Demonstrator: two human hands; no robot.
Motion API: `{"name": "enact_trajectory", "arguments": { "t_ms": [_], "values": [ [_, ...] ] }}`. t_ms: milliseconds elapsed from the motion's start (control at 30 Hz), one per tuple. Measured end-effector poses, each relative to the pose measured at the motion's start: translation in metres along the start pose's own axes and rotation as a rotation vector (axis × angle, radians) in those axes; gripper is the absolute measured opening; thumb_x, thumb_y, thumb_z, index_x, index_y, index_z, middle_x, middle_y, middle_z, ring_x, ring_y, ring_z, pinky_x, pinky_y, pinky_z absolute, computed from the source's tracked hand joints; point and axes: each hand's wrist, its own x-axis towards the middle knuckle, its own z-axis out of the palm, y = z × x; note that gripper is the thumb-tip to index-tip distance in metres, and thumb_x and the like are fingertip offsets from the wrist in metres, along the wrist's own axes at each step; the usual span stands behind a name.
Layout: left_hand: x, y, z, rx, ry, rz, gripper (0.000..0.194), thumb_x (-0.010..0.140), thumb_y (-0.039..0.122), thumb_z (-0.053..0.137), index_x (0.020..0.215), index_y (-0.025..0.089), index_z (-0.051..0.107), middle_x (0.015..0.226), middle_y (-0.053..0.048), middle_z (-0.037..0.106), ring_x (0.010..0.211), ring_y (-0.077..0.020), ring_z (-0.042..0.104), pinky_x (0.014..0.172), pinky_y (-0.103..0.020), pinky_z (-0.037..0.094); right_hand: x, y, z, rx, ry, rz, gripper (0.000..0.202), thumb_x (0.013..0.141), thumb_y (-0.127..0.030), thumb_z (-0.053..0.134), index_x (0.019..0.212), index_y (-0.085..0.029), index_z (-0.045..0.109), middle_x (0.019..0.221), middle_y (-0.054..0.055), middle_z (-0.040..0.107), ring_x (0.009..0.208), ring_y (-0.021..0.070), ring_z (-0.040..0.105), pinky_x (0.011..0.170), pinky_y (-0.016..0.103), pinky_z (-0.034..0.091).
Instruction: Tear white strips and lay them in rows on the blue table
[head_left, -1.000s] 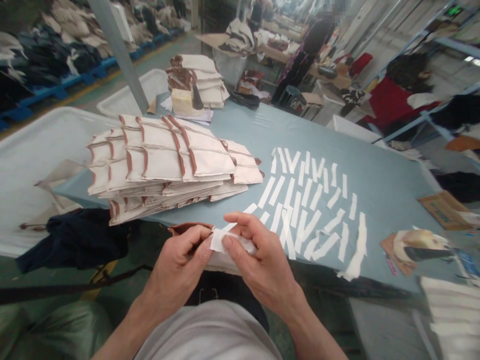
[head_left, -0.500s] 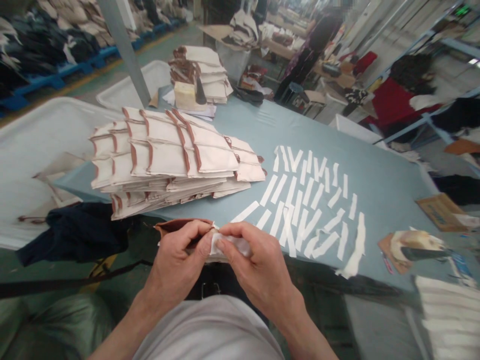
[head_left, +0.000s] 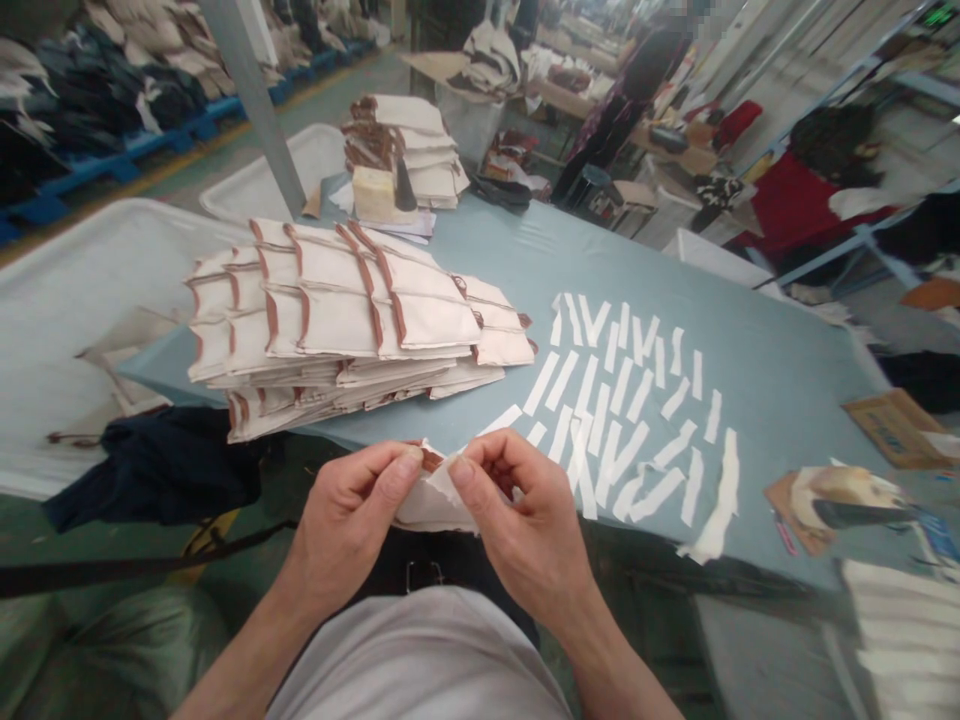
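In front of my body, at the table's near edge, I hold a white fabric pouch (head_left: 435, 508) with a brown-trimmed edge. My left hand (head_left: 356, 520) pinches that edge between thumb and fingers. A white strip (head_left: 447, 482) lies at the edge, and my right hand (head_left: 525, 520) pinches it between thumb and forefinger. My fingers hide much of the pouch. Many more white strips (head_left: 592, 410) are spread in rows on the blue table just beyond my right hand. Beyond my left hand, a stack of cream pouches with brown edges (head_left: 330, 310) rises on the table.
The blue table (head_left: 765, 350) stretches to the right. A tape dispenser (head_left: 847, 500) and a cardboard piece (head_left: 896, 428) are near its right end. A second pile of cream pouches (head_left: 427, 150) stands at the back. White bins (head_left: 90, 250) flank the left side. A person (head_left: 622, 100) stands farther back.
My right hand has turned and lifted slightly, bringing the white strip up at an angle from the pouch edge. The brown trim between my hands shows more now.
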Motion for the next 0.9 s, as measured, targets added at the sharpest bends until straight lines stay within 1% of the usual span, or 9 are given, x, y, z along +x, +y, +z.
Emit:
{"name": "enact_trajectory", "arguments": {
  "t_ms": [67, 133, 267, 433, 533, 633, 800, 867, 900],
  "values": [
    [0.002, 0.002, 0.001, 0.008, -0.001, 0.005, 0.038, 0.094, 0.043, 0.058, 0.075, 0.015, 0.075, 0.070, -0.003, 0.069, 0.062, -0.0165, 0.056, 0.057, -0.025, 0.044, 0.004, 0.002, 0.004, -0.079, 0.026, 0.016, 0.023, 0.092, -0.037, 0.064, 0.077, -0.019, 0.062, 0.065, -0.003, 0.060, 0.056, 0.0098, 0.048, 0.053, 0.023, 0.036],
    [0.004, 0.004, 0.002, 0.002, -0.004, 0.009, 0.037, 0.093, 0.042, 0.058, 0.073, 0.016, 0.074, 0.070, -0.003, 0.068, 0.064, -0.0170, 0.056, 0.057, -0.025, 0.044, 0.008, 0.005, 0.006, -0.137, 0.019, 0.045, 0.024, 0.091, -0.039, 0.063, 0.077, -0.020, 0.062, 0.064, -0.003, 0.060, 0.056, 0.0104, 0.047, 0.053, 0.023, 0.035],
    [0.007, 0.002, 0.001, -0.027, -0.017, -0.012, 0.039, 0.094, 0.043, 0.057, 0.067, 0.016, 0.069, 0.064, -0.001, 0.058, 0.058, -0.0144, 0.048, 0.053, -0.024, 0.039, 0.013, 0.009, 0.007, -0.175, 0.005, 0.063, 0.025, 0.092, -0.042, 0.063, 0.079, -0.021, 0.063, 0.065, -0.002, 0.061, 0.058, 0.0116, 0.050, 0.052, 0.023, 0.036],
    [0.011, -0.004, -0.001, -0.074, -0.052, -0.096, 0.045, 0.095, 0.050, 0.056, 0.069, 0.015, 0.067, 0.060, 0.002, 0.048, 0.053, -0.0115, 0.040, 0.047, -0.022, 0.032, 0.013, 0.013, 0.009, -0.200, 0.044, -0.004, 0.023, 0.092, -0.040, 0.063, 0.081, -0.021, 0.064, 0.066, -0.002, 0.061, 0.057, 0.0117, 0.050, 0.052, 0.024, 0.035],
    [0.013, -0.007, -0.003, -0.096, -0.056, -0.103, 0.046, 0.096, 0.052, 0.057, 0.068, 0.016, 0.064, 0.060, 0.004, 0.044, 0.054, -0.0106, 0.037, 0.047, -0.022, 0.030, 0.015, 0.016, 0.010, -0.211, 0.063, -0.054, 0.021, 0.093, -0.039, 0.064, 0.082, -0.021, 0.065, 0.064, -0.002, 0.060, 0.057, 0.0113, 0.050, 0.051, 0.024, 0.034],
    [0.015, -0.008, -0.005, -0.119, -0.076, -0.092, 0.046, 0.097, 0.050, 0.057, 0.068, 0.015, 0.064, 0.062, 0.003, 0.046, 0.057, -0.0109, 0.037, 0.050, -0.022, 0.031, 0.017, 0.017, 0.010, -0.220, 0.051, -0.070, 0.021, 0.093, -0.038, 0.064, 0.082, -0.020, 0.065, 0.062, -0.003, 0.059, 0.054, 0.0104, 0.049, 0.051, 0.024, 0.033],
    [0.018, -0.006, -0.004, -0.107, -0.093, -0.099, 0.043, 0.096, 0.050, 0.056, 0.074, 0.015, 0.069, 0.066, 0.001, 0.053, 0.060, -0.0125, 0.042, 0.053, -0.023, 0.034, 0.021, 0.017, 0.009, -0.229, 0.043, -0.069, 0.023, 0.094, -0.040, 0.064, 0.082, -0.020, 0.065, 0.061, -0.004, 0.057, 0.053, 0.0098, 0.047, 0.051, 0.024, 0.032],
    [0.020, -0.005, -0.002, -0.074, -0.074, -0.095, 0.043, 0.096, 0.050, 0.055, 0.073, 0.016, 0.067, 0.066, 0.001, 0.053, 0.060, -0.0129, 0.043, 0.053, -0.024, 0.035, 0.022, 0.017, 0.008, -0.190, 0.025, -0.038, 0.024, 0.093, -0.041, 0.065, 0.082, -0.020, 0.065, 0.062, -0.004, 0.057, 0.055, 0.0098, 0.047, 0.052, 0.023, 0.033],
    [0.022, -0.005, -0.001, -0.047, -0.053, -0.090, 0.043, 0.096, 0.050, 0.055, 0.071, 0.016, 0.065, 0.065, 0.002, 0.051, 0.059, -0.0129, 0.043, 0.052, -0.024, 0.034, 0.024, 0.018, 0.007, -0.136, 0.000, -0.002, 0.025, 0.092, -0.042, 0.066, 0.082, -0.020, 0.064, 0.063, -0.004, 0.057, 0.055, 0.0098, 0.047, 0.052, 0.023, 0.033]
  ]
}}
